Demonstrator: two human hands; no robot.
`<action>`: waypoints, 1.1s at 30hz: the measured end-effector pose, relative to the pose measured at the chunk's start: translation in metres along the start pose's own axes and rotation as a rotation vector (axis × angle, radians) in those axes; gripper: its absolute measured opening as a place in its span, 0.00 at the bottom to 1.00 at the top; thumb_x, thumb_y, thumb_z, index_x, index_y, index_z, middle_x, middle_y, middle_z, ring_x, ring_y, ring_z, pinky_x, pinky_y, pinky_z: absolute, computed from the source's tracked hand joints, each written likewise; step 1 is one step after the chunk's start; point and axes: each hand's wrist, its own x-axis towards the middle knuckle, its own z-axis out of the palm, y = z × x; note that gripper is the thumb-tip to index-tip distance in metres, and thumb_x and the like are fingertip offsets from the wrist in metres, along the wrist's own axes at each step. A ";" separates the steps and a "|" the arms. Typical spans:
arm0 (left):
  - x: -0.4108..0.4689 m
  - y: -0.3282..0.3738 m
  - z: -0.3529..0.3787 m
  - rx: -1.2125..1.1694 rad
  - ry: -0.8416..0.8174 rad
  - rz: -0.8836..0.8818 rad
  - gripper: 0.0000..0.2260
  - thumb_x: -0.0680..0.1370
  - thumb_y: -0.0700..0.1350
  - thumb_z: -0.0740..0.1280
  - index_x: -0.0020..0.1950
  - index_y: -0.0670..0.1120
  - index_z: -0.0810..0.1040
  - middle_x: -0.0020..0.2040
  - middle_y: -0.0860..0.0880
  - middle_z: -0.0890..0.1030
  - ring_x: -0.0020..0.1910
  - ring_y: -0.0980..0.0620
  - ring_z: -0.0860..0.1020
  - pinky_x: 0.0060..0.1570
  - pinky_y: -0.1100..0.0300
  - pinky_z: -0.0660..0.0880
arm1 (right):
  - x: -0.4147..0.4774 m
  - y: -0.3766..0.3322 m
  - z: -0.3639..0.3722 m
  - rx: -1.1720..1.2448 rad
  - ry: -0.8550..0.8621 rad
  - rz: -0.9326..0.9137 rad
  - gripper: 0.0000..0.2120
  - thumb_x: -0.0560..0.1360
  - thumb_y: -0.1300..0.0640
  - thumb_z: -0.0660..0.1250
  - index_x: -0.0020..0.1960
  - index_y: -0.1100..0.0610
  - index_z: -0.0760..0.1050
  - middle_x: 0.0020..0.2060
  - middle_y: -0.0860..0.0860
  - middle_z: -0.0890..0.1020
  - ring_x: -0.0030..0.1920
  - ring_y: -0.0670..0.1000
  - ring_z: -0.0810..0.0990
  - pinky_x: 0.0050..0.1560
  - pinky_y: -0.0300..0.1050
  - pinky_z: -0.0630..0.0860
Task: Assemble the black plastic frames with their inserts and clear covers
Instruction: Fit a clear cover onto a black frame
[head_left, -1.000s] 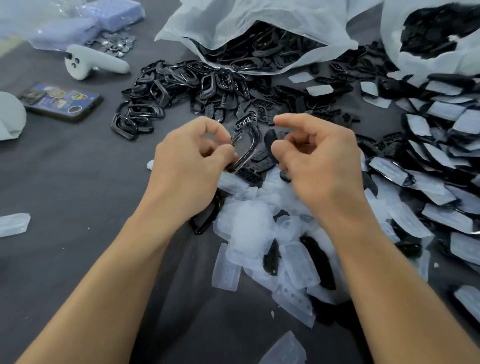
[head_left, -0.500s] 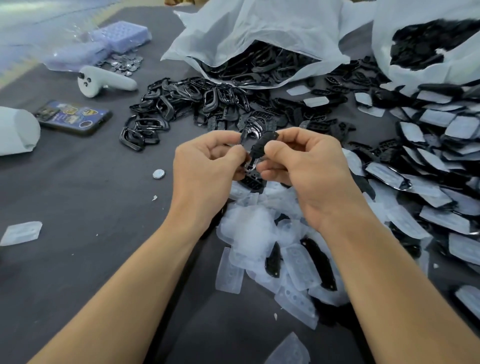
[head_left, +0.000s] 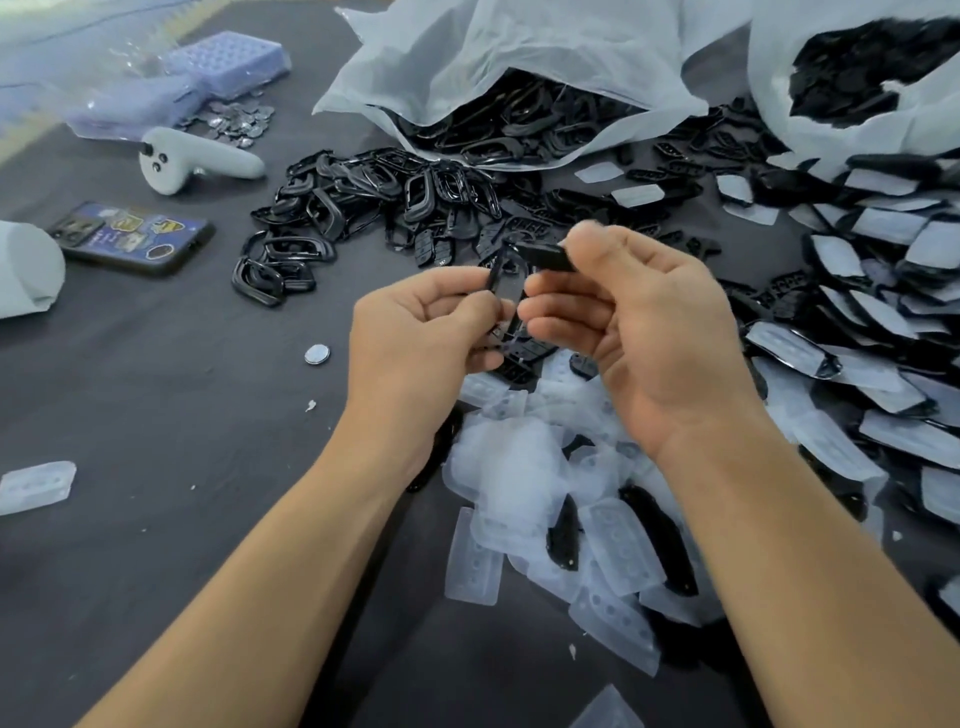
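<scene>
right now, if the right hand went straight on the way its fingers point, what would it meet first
Probably the black frame pinched in the left hand: the right hand points its fingers left at it, nearly touching; depth unclear.

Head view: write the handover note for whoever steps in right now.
Left hand grips a frame above the table. Right hand pinches an insert by the frame's far end, not yet seated.
Loose frames lie ahead, with more in the bag. Covers are heaped under the hands. Covered pieces, seemingly finished, are stacked on the right.
Done: many pieces, judging by that stack.
Left: seat this insert, add a cover, then carry on through the piles.
</scene>
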 end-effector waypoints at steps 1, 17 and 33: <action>0.000 0.001 -0.001 -0.038 0.004 -0.025 0.07 0.79 0.35 0.72 0.52 0.46 0.84 0.39 0.49 0.88 0.37 0.56 0.85 0.35 0.64 0.80 | 0.000 0.003 0.001 -0.029 0.021 -0.007 0.07 0.79 0.66 0.69 0.43 0.60 0.80 0.35 0.57 0.85 0.33 0.52 0.85 0.34 0.40 0.82; 0.000 0.000 0.000 -0.177 -0.220 -0.063 0.14 0.78 0.26 0.67 0.54 0.44 0.78 0.45 0.43 0.85 0.43 0.50 0.85 0.40 0.61 0.82 | 0.003 0.026 0.000 -0.639 0.246 -0.253 0.05 0.71 0.56 0.79 0.38 0.49 0.85 0.31 0.44 0.85 0.31 0.42 0.81 0.35 0.37 0.78; -0.006 -0.002 0.007 -0.201 -0.330 -0.080 0.11 0.82 0.31 0.63 0.60 0.42 0.79 0.46 0.49 0.88 0.47 0.53 0.86 0.46 0.61 0.82 | 0.006 0.026 -0.005 -0.570 0.210 -0.181 0.09 0.65 0.46 0.78 0.40 0.49 0.81 0.31 0.45 0.82 0.32 0.44 0.79 0.38 0.46 0.78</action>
